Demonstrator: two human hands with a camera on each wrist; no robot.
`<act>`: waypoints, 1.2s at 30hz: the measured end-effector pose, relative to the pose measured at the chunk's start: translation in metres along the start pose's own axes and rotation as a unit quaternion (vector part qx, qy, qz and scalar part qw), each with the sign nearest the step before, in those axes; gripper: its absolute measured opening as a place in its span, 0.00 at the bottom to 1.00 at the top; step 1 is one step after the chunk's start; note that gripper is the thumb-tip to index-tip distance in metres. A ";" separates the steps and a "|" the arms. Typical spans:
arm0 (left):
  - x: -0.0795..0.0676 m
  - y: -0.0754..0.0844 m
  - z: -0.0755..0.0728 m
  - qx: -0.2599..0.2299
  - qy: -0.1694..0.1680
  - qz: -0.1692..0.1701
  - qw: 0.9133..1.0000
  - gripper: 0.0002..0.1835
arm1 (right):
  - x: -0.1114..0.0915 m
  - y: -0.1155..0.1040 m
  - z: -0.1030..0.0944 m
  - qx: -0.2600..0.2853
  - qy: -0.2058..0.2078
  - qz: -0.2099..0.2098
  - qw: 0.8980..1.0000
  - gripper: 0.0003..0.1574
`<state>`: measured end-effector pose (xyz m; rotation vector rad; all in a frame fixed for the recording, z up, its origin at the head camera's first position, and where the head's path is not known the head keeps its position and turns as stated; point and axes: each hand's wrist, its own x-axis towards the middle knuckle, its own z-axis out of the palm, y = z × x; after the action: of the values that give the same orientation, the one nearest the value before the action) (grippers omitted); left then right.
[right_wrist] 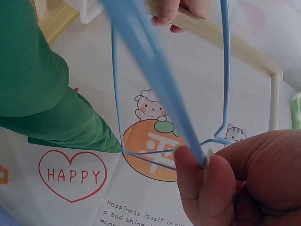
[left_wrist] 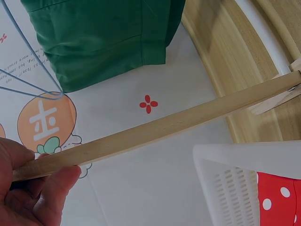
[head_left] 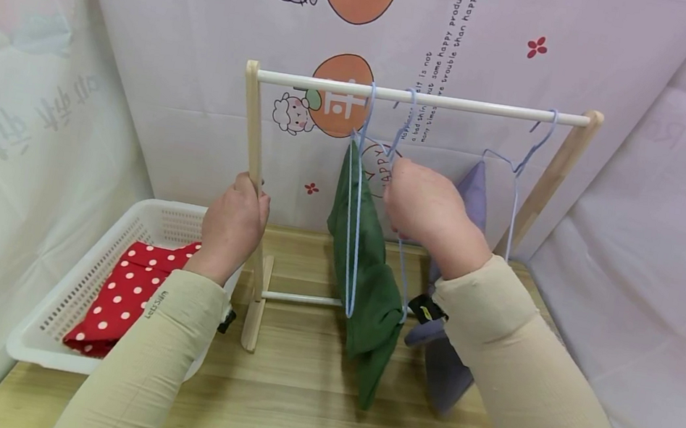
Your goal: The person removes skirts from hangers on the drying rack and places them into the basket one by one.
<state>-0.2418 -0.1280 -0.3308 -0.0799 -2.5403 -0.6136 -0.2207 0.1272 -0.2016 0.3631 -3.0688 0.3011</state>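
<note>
My left hand [head_left: 232, 228] grips the left wooden post [left_wrist: 155, 129] of a small clothes rack, thumb and fingers on either side. With thumb and fingertips, my right hand [right_wrist: 221, 188] pinches the wire of a light-blue clothes hanger [right_wrist: 155, 75] below its hook, which is over the white rail [head_left: 328, 85]. A dark green cloth garment [head_left: 369, 261] hangs draped beside that wire, reaching down towards the tabletop. Just left of it, a second blue hanger [right_wrist: 226, 61] hangs from the rail, seen nearly edge-on in the head view.
A purple garment [head_left: 448, 375] hangs at the rack's right end on another blue hanger [head_left: 540, 143], partly behind my right arm. To the left, a white plastic basket [head_left: 23, 337] holds a red polka-dot cloth [head_left: 128, 293]. Printed white sheets enclose the wooden table [head_left: 276, 409].
</note>
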 end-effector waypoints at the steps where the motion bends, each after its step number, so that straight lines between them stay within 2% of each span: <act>1: 0.000 0.000 0.000 0.000 0.000 -0.001 1.000 0.20 | 0.001 0.000 0.000 0.000 0.001 -0.001 1.000 0.13; 14: 0.000 0.000 0.001 0.003 -0.006 0.000 1.000 0.20 | 0.004 -0.006 0.005 -0.006 0.036 -0.017 0.999 0.11; 36: -0.001 0.000 0.000 0.004 -0.007 0.000 1.000 0.20 | 0.005 -0.015 0.010 -0.011 0.057 -0.037 0.998 0.14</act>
<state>-0.2410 -0.1280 -0.3306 -0.0814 -2.5554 -0.6060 -0.2222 0.1102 -0.2085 0.4412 -2.9372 0.2739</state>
